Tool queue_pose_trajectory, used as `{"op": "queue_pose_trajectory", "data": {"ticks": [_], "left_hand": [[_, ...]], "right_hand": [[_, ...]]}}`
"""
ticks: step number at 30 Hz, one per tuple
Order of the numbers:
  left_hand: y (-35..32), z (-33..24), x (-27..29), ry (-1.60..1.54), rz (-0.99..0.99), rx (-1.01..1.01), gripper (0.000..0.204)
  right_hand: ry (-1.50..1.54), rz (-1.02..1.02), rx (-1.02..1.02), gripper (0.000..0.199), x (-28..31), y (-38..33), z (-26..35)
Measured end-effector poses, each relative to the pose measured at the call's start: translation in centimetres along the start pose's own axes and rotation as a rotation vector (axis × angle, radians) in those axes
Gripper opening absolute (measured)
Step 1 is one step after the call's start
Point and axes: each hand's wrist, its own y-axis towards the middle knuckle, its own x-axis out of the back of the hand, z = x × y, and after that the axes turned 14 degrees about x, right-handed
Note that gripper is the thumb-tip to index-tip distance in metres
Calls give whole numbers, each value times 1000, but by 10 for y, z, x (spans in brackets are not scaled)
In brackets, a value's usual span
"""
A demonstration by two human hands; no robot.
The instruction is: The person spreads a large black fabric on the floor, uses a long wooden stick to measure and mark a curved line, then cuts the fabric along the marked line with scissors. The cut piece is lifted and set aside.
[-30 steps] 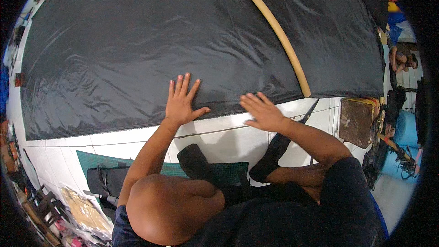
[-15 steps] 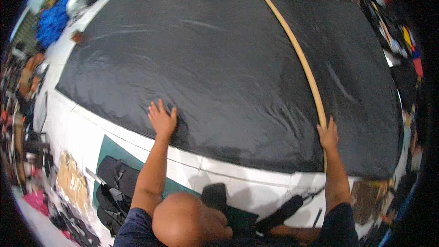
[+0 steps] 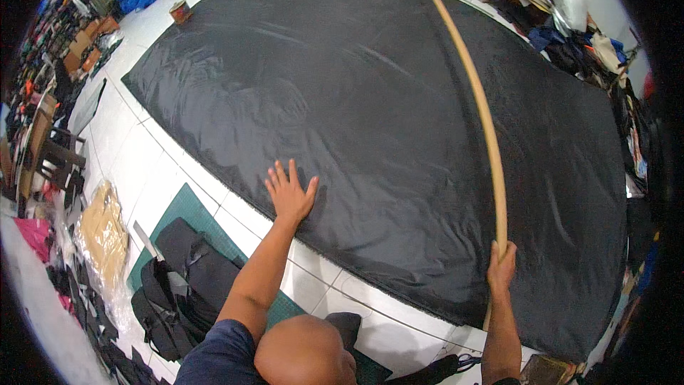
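The long, slender, tan wood-like pole, lying across the wide, glossy black fabric sheet, looks light and stiff, best held near its close end, where our right hand grips it, our left hand spread flat on the sheet.

Has cloth spread on floor, pole across its right part from far to near edge, block at its far left edge. Before its near edge, has bag partly on mat, package left of both.
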Motion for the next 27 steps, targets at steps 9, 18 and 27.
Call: {"op": "queue_pose_trajectory", "data": {"ticks": [9, 18, 27], "left_hand": [[116, -15, -32, 17, -163, 67, 81], [127, 24, -49, 281, -265, 20, 81], [116, -23, -30, -66, 5, 174, 82]], "right_hand": [[-28, 389, 448, 52, -131, 87, 237], [-13, 646, 915, 53, -262, 106, 462], [102, 875, 1034, 55, -335, 68, 550]]}}
